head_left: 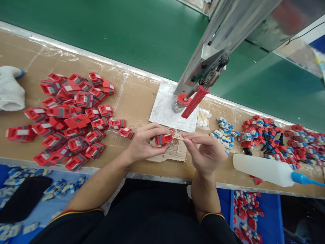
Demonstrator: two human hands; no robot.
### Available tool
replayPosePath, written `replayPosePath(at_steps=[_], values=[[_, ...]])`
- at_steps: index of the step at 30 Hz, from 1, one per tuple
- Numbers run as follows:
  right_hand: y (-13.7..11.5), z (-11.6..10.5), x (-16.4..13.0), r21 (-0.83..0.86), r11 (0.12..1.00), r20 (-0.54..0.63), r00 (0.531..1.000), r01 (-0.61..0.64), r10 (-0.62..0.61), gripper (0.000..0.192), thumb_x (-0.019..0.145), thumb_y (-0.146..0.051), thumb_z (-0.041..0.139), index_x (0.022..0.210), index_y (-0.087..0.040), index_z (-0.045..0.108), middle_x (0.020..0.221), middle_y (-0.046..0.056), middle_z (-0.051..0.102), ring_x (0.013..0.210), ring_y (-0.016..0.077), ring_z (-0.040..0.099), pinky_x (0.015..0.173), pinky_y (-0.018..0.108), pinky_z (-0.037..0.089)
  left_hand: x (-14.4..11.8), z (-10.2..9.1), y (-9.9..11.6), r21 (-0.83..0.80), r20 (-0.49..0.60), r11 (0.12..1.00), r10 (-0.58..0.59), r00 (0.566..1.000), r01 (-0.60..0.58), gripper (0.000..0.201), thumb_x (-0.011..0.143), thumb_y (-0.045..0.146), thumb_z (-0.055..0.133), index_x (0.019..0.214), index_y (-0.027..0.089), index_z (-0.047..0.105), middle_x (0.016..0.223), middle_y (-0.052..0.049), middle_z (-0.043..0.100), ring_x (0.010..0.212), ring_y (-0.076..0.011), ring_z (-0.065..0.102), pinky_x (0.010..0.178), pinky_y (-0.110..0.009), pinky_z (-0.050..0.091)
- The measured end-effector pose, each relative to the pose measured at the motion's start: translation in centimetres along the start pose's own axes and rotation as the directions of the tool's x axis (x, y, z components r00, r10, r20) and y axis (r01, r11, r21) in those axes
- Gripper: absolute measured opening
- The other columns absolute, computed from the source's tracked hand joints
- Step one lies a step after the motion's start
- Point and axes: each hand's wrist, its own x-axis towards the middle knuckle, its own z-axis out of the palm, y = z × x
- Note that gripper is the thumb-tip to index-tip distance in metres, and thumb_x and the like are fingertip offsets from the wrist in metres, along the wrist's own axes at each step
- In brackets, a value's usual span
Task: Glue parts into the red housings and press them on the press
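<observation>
My left hand (148, 140) is closed round a red and grey plastic toy part (163, 139), held over a piece of cardboard (170, 155). Between the thumb and fingertips of my right hand (204, 149) is a cotton swab (178, 138), its far end at the right side of the toy part. A small clear round dish (173, 131) sits just behind the two, partly covered by them. Another swab (178, 147) lies on the cardboard. Whether the held swab touches the part is too small to tell.
A toggle press with a red handle (195, 101) stands on a metal plate (162, 105), a red part under it. Swabs lie in a bag (203, 118). Red parts (76, 118) heap at left; blue-white pieces (224, 134) and a white squeeze bottle (264, 169) lie at right.
</observation>
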Motion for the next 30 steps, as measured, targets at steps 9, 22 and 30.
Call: replayPosePath(at_steps=[9,22,30], values=[[2.7,-3.6,-1.4,-0.22,0.975,0.428,0.901,0.034,0.066,0.016,0.091,-0.015,0.078,0.085,-0.026,0.069,0.076,0.0,0.077,0.074,0.0196,0.067,0.067,0.034,0.059,-0.1,-0.1,-0.2,-0.053,0.009,0.996,-0.077,0.997,0.077,0.027,0.084,0.017,0.082,0.11,0.018,0.074,0.104,-0.01,0.083,0.094,-0.0198,0.08,0.084,-0.029,0.065],[3.8,-3.3,-2.0,-0.251,0.968,0.436,0.89,-0.016,0.129,0.012,0.094,-0.019,0.077,0.087,-0.025,0.069,0.078,0.001,0.076,0.074,0.0187,0.066,0.064,0.032,0.054,-0.3,0.3,-0.6,-0.036,0.003,0.995,-0.091,0.996,0.091,0.026,0.086,0.019,0.081,0.111,0.017,0.074,0.108,-0.011,0.083,0.098,-0.0193,0.081,0.089,-0.028,0.066],[1.1,-1.1,-0.4,0.215,0.964,0.081,0.987,-0.156,0.142,0.015,0.091,-0.026,0.081,0.083,-0.025,0.068,0.073,0.0,0.076,0.071,0.0201,0.076,0.067,0.036,0.063,-0.3,0.7,-0.4,-0.046,0.067,0.998,-0.042,0.997,0.045,0.028,0.086,0.018,0.083,0.112,0.017,0.073,0.11,-0.012,0.083,0.105,-0.022,0.081,0.093,-0.031,0.066]])
